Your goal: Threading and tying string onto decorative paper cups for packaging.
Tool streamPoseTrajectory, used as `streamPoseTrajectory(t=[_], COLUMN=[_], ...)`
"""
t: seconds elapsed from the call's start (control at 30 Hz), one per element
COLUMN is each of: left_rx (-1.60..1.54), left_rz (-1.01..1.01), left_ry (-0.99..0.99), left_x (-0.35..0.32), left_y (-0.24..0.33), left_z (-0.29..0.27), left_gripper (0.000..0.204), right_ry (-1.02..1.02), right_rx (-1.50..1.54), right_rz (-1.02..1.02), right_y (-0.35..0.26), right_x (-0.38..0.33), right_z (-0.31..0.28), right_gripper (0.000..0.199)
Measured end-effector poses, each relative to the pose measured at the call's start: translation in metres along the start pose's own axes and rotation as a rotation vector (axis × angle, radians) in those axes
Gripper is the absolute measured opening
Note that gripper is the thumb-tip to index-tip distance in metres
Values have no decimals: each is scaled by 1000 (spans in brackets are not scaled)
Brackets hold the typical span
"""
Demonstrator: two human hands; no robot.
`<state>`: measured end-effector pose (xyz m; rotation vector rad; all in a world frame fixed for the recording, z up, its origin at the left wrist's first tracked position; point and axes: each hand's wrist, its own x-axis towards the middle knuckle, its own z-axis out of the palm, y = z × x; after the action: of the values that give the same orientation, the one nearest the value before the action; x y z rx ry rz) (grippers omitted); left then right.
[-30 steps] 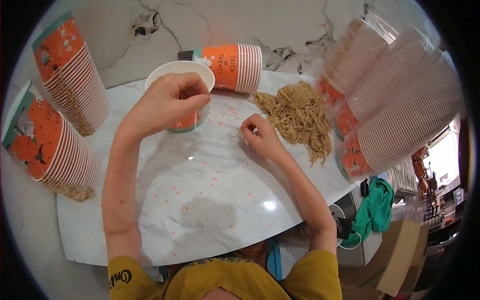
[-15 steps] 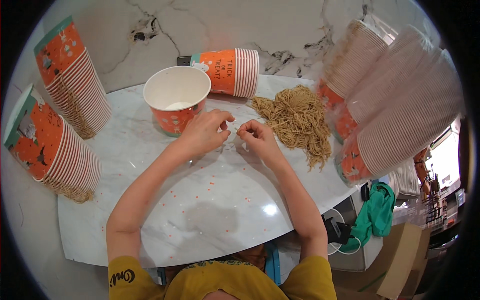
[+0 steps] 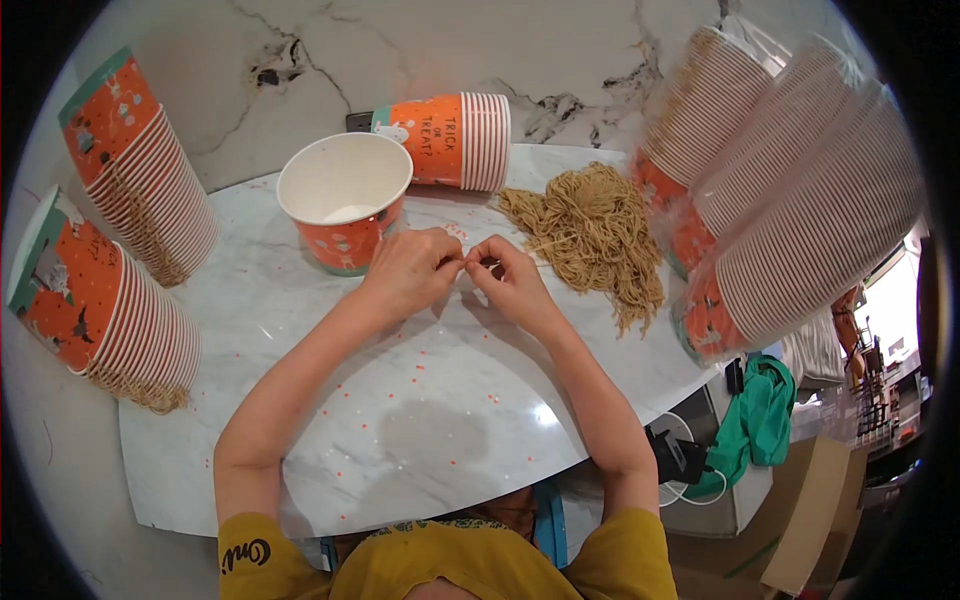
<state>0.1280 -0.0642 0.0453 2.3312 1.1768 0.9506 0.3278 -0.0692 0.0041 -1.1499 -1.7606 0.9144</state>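
Note:
My left hand (image 3: 412,268) and my right hand (image 3: 508,282) meet fingertip to fingertip over the middle of the table. Both are closed in a pinch, and what lies between the fingers is too small to name. Just behind the fingertips is a little cluster of orange and white dots (image 3: 456,231). An upright paper tub (image 3: 340,240), white inside with an orange and green printed outside, stands right behind my left hand. To the right of my right hand lies a tangled heap of tan cord (image 3: 595,235).
A nested stack of tubs (image 3: 440,140) lies on its side at the back. More stacks with tan cord on them lean at the left (image 3: 150,325). Plastic-wrapped stacks (image 3: 800,235) stand at the right. Orange specks dot the marble-patterned table (image 3: 300,450). Beyond its right edge hangs green cloth (image 3: 755,410).
My left fingers, apart before, have closed into a pinch and come together with my right fingertips. The whole view has shifted slightly.

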Motion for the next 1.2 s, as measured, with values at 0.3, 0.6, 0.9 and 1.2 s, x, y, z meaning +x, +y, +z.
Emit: streamPoseTrajectory(t=[0.3, 0.6, 0.9, 1.2], left_rx=[72, -454, -419, -368], left_rz=[25, -58, -82, -134], left_ry=[101, 414, 281, 111], left_x=[3, -29, -31, -24], left_y=[13, 47, 70, 68], left_z=[-37, -156, -146, -129], left_gripper=[10, 9, 18, 19], right_ry=[118, 452, 489, 411], right_rx=[-938, -1206, -1180, -766], right_rz=[-500, -274, -299, -205], right_y=[25, 52, 47, 22], right_x=[4, 5, 8, 5], right_z=[-40, -77, -66, -62], right_gripper=[20, 22, 11, 14])
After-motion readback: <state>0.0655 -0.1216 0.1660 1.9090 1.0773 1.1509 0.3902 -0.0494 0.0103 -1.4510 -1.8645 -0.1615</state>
